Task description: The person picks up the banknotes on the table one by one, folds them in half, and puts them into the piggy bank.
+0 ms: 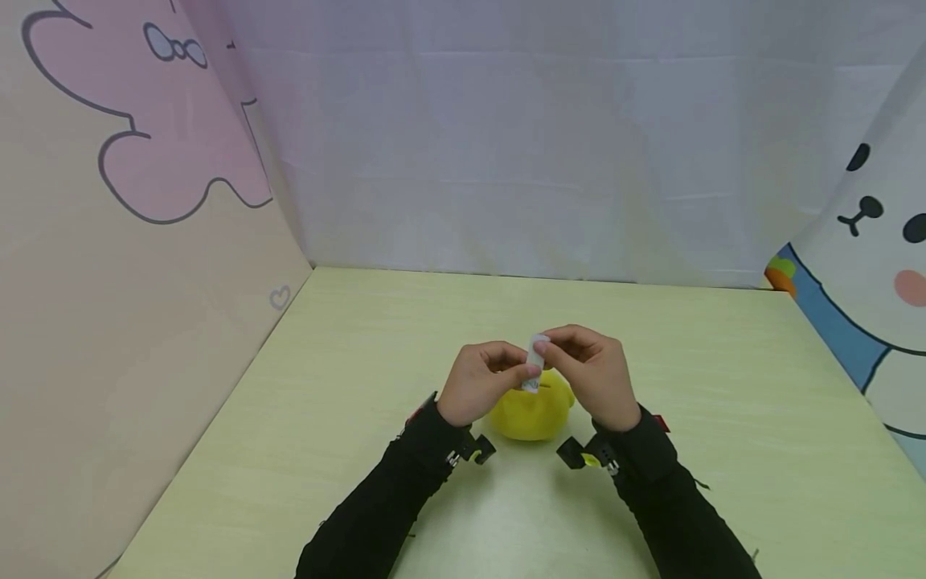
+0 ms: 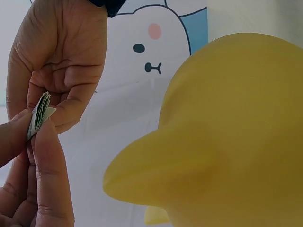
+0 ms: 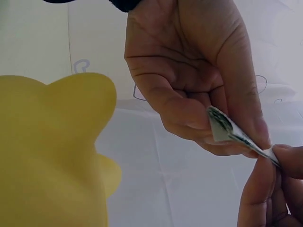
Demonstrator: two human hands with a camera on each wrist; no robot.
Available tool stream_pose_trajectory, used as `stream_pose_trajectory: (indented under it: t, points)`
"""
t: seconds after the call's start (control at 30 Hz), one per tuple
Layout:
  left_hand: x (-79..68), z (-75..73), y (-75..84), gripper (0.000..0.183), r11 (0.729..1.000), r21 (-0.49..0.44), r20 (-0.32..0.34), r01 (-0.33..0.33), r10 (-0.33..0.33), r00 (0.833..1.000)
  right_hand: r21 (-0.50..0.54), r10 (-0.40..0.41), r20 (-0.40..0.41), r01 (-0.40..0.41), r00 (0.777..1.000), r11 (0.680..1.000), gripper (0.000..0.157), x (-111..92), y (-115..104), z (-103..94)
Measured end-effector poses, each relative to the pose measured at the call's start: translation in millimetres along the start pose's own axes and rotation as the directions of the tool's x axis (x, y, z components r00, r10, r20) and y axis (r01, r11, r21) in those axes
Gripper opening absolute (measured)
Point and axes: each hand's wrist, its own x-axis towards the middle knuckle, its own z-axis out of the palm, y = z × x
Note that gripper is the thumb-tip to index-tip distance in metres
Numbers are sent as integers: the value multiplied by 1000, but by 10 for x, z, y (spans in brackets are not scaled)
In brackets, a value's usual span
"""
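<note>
Both hands meet at a small, narrow folded banknote (image 1: 531,385), whitish outside with greenish layers at its end. My left hand (image 1: 477,382) pinches the lower end between thumb and fingers. On the upper end, the thumb and fingers of my right hand (image 1: 596,374) pinch it too. Just below and behind the hands sits a rounded yellow piggy bank (image 1: 531,418), a dark slot showing on its top; the left hand and banknote partly cover it. In both wrist views the banknote's folded layers stand slightly apart, and the bank's smooth rounded projections show beside the hands.
A pale yellow-green table (image 1: 362,322) lies beneath. A white cloth (image 1: 506,161) hangs along its back edge, with printed panels at left and right (image 1: 890,257). Dark sleeves with small wrist-worn devices flank the bank.
</note>
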Motion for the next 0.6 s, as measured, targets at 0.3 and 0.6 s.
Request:
stream_pose_trajectory:
  t: [0.3,0.6]
  points:
    - [-3,11,23,18,1000,-28,21,13,-13,1000,23,-29,-21,29,999,999,14,8,9,-43]
    - [-5,12,42,20,999,-36,37,40,-38,999,75,-27,-62,32,998,997,15,16,-27,-81]
